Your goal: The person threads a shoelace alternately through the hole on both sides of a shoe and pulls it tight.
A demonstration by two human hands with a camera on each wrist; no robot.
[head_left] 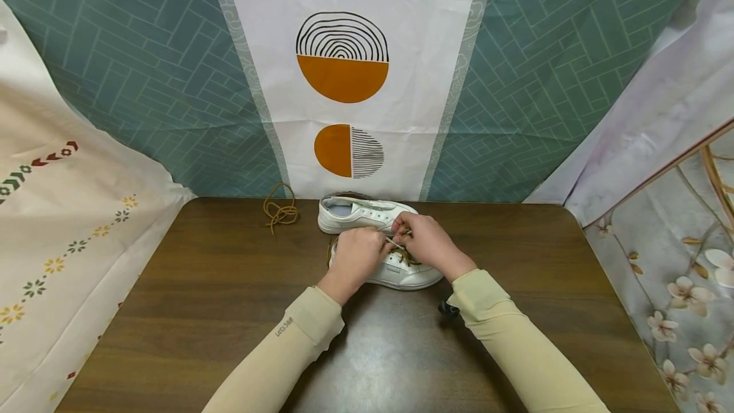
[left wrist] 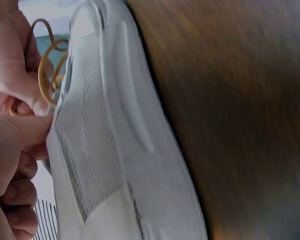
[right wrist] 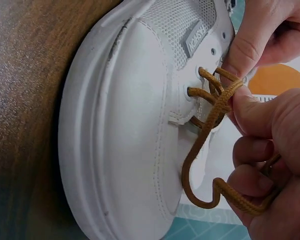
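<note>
At the left, the room is closed off by a cream cloth (head_left: 74, 241) with small flower motifs; behind the worktop (head_left: 229, 311), a green patterned hanging (head_left: 132, 81) with a white, orange-figured middle panel is seen, and the right side is bounded by a floral sheet (head_left: 659, 260). The worktop is of dark brown wood grain, with a sheen at its near middle.

Near the back edge, at left, a loose brown lace (head_left: 282, 212) is left in a tangle. The near shoe (head_left: 395, 278), white, is placed at the back middle of the worktop, its heel end partly covered by the left hand (head_left: 357, 252), by which its eyelet edge is pinched. Just behind it, the far shoe (head_left: 329, 218) is partly screened by the hands. A threaded brown lace (right wrist: 204, 131) is gripped in the curled fingers of the right hand (head_left: 430, 238); the hands are brought close together. Beside the right cuff, a small dark object (head_left: 448, 308) is partly hidden.
</note>
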